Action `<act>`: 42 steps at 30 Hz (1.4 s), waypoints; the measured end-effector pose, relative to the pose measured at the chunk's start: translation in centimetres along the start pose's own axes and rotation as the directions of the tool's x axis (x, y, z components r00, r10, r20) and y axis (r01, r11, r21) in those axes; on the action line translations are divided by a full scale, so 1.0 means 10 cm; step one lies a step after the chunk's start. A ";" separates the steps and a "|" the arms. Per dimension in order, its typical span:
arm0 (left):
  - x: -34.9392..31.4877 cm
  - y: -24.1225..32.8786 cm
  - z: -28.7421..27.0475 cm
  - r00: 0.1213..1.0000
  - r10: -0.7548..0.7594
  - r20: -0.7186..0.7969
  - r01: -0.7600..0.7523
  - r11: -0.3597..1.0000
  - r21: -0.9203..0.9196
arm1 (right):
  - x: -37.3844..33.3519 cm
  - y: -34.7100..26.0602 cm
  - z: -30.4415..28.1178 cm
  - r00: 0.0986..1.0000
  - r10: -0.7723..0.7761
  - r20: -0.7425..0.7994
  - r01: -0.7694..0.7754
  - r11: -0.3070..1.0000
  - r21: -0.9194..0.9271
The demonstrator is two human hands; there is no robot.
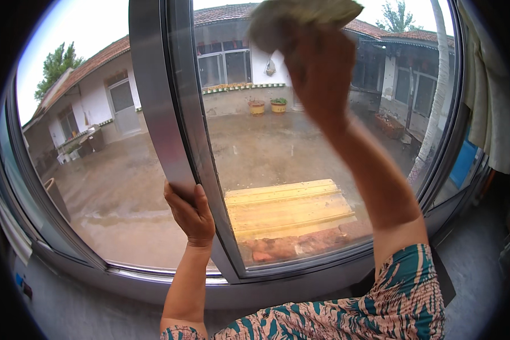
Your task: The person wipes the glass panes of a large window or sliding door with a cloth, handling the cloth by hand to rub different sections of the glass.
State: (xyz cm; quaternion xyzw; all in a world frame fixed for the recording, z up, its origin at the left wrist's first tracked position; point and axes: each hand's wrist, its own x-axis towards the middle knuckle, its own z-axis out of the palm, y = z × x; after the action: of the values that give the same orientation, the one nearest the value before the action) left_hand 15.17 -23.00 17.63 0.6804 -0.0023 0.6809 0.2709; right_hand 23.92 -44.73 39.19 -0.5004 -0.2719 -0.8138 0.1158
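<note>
Greyish cloth (300, 17) is sitting high on the window pane (300, 153), clenched in the right hand (320, 73); the left hand (191, 212), well below, is gripping the upright grey frame bar (158, 96) beside it.

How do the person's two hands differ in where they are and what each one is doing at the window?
The left hand is low, gripping the edge of the grey metal window frame; the right hand is raised high, pressing a crumpled greyish cloth on the glass pane. The left looks sharp, the right blurred. Both are bare.
</note>
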 end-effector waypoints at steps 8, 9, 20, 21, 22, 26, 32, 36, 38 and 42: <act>0.00 0.00 0.03 1.000 0.001 0.007 0.000 0.999 -0.034 | -2.33 -1.26 -0.97 0.744 -0.569 0.351 0.275 0.739 0.616; 0.01 -0.01 0.01 1.000 -0.003 0.011 0.003 1.000 -0.020 | -2.39 -1.24 -1.09 0.718 -0.619 0.318 0.305 0.691 0.656; 0.02 0.01 -0.02 1.000 0.006 -0.026 -0.004 0.997 0.072 | -0.39 0.49 -0.33 0.937 -0.325 0.129 0.341 0.931 -0.134; 0.01 0.02 -0.01 1.000 0.006 -0.029 -0.004 0.998 0.069 | -0.15 0.71 -0.31 0.967 -0.208 0.147 0.233 0.957 -0.175; 0.01 0.04 0.01 1.000 0.005 -0.031 -0.003 0.998 0.064 | 0.03 0.95 -0.26 0.989 -0.129 0.067 0.137 0.981 -0.136; 0.02 0.07 -0.01 0.999 0.008 -0.042 -0.004 0.996 0.085 | 0.33 0.92 -0.20 0.981 -0.032 -0.189 0.038 0.999 0.029; 0.11 0.24 0.02 0.999 0.009 -0.048 -0.007 0.999 0.048 | -0.59 0.22 -0.43 0.989 -0.131 0.063 0.124 0.987 0.103; 0.15 0.21 0.01 0.998 0.041 -0.049 -0.038 0.997 0.066 | -1.75 -0.65 -0.83 0.960 -0.075 0.270 -0.003 0.960 0.279; 0.19 0.28 0.06 0.998 0.041 -0.040 -0.040 0.998 0.046 | -2.17 -0.93 -1.10 0.896 -0.172 0.410 0.003 0.924 0.382; 0.20 0.30 0.11 0.998 0.058 -0.031 -0.056 0.997 0.062 | -2.78 -1.39 -1.45 0.809 -0.377 0.451 0.076 0.828 0.555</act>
State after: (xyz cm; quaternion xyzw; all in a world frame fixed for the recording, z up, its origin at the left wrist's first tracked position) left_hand 15.20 -25.27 20.68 0.6767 0.0036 0.6992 0.2305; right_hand 19.79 -43.68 5.21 -0.6230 -0.5591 -0.5437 0.0604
